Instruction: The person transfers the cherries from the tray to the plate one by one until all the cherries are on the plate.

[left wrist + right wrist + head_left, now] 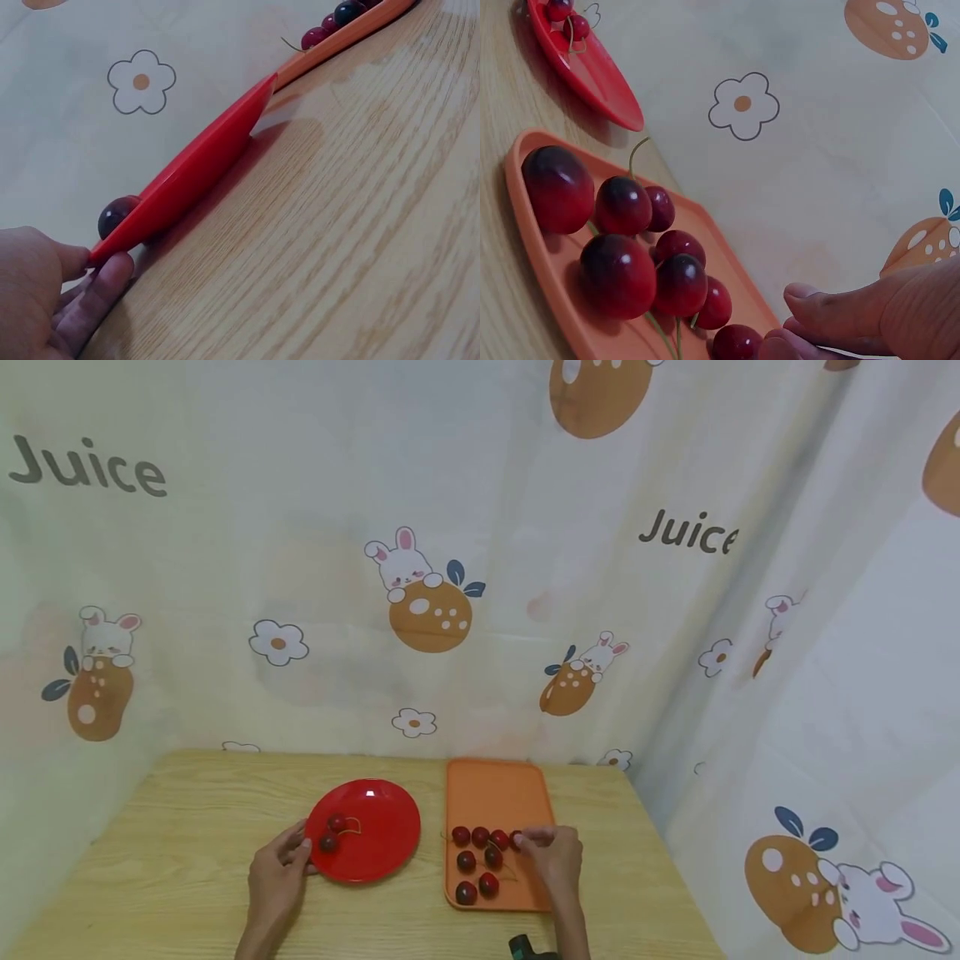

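Red cherries (467, 861) crowd the tray (497, 793) beside the right hand (555, 853), its grip unclear; left hand (277, 872) pinches the plate (382, 837).

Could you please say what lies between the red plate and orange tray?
In the head view, bare wooden tabletop separates the red plate from the orange tray; one cherry stem overhangs it.

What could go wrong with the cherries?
The left hand grips the red plate at one side; if it tips, its two cherries might roll. The right hand touches a cherry in a close row on the orange tray, so it could bump the next cherry.
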`<state>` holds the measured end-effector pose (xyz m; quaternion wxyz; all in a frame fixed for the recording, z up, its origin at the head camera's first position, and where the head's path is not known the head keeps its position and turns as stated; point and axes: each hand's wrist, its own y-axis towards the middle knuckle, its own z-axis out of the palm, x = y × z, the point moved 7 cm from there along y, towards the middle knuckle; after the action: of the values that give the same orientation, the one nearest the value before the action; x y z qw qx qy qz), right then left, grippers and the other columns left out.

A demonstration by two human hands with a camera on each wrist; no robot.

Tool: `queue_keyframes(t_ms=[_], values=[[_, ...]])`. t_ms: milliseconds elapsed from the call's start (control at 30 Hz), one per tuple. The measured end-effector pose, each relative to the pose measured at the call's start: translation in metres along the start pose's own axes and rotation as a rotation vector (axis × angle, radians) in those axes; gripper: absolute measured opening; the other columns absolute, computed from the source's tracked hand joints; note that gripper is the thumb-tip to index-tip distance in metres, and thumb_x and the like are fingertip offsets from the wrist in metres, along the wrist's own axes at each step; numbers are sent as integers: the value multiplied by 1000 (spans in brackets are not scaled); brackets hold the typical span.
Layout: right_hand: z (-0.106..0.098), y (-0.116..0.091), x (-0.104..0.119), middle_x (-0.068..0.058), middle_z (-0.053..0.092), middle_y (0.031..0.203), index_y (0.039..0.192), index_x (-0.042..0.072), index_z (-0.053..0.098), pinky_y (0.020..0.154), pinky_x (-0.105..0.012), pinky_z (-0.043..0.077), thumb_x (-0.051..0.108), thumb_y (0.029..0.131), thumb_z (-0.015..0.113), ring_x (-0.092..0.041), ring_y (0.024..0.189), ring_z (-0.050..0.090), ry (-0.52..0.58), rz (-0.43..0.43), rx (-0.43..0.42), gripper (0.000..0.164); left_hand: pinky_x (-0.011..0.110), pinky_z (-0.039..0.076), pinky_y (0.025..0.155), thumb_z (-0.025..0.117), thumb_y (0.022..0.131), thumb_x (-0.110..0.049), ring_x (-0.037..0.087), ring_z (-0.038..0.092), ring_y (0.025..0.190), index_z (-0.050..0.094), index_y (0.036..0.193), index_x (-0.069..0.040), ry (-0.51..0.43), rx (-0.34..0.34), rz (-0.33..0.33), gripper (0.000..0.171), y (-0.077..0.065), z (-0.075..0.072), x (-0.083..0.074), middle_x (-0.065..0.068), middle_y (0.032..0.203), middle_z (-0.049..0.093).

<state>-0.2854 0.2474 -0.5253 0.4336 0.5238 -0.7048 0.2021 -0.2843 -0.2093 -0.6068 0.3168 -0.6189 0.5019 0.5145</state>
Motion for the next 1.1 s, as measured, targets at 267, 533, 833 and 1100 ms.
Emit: queue_keyframes(t_ms=[267, 533, 833, 1100], values=[[9, -8, -12, -10, 80, 82, 88, 0, 84, 67, -30, 49, 3, 87, 90, -18, 74, 67, -91, 36, 75, 7, 16, 61, 67, 61, 110, -4, 1, 73, 70, 61, 151, 1, 43, 3, 7, 41, -1, -2, -2, 31, 137, 71], [16, -15, -18, -6, 77, 81, 86, 0, 80, 65, -29, 52, -6, 82, 89, -17, 74, 68, -141, 69, 171, 12, 19, 64, 66, 60, 110, -3, -4, 70, 75, 61, 151, 2, 25, 1, 14, 41, -1, -1, -2, 32, 136, 70], [18, -23, -15, -8, 77, 74, 86, -2, 78, 59, -28, 56, -15, 79, 83, -16, 67, 73, -107, 53, 190, 15, 20, 64, 67, 61, 110, -3, -2, 70, 75, 61, 151, 2, 19, 5, -5, 42, -2, -2, -2, 32, 136, 70], [22, -23, -19, -10, 76, 77, 84, 0, 78, 58, -27, 57, -17, 80, 82, -13, 65, 69, -124, 75, 191, 19, 20, 65, 67, 61, 110, -3, -3, 70, 77, 61, 151, 1, 16, 2, 1, 42, -1, -1, -1, 32, 135, 71]])
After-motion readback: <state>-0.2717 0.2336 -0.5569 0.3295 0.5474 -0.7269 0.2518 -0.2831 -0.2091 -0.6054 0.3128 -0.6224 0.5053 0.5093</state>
